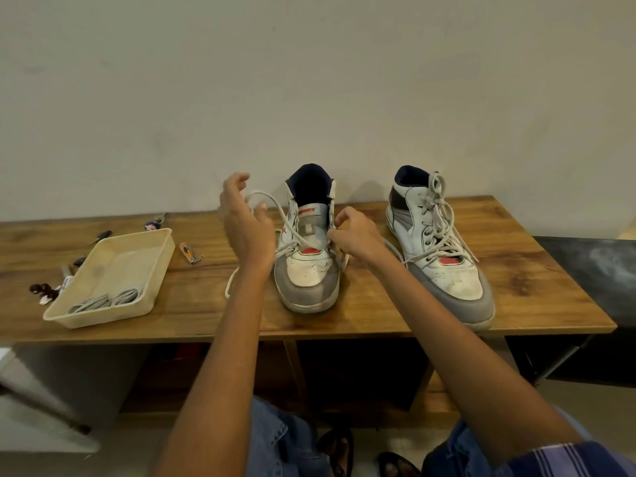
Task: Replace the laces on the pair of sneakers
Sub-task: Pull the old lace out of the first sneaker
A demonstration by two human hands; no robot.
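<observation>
At left of your frame, a nail clipper [189, 253], marker [66, 274] and keyring [154, 222] lie on the wooden table [378, 315].

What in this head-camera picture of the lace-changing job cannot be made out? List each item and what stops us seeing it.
- Head view: whether the left hand actually pinches the old lace; its fingertips are blurred.
- Head view: the eyelets on the near sneaker under the right hand, covered by its grip.
- Head view: the small dark items left of the tray; too small to identify.
- Head view: how many grey laces lie bundled in the tray.
</observation>
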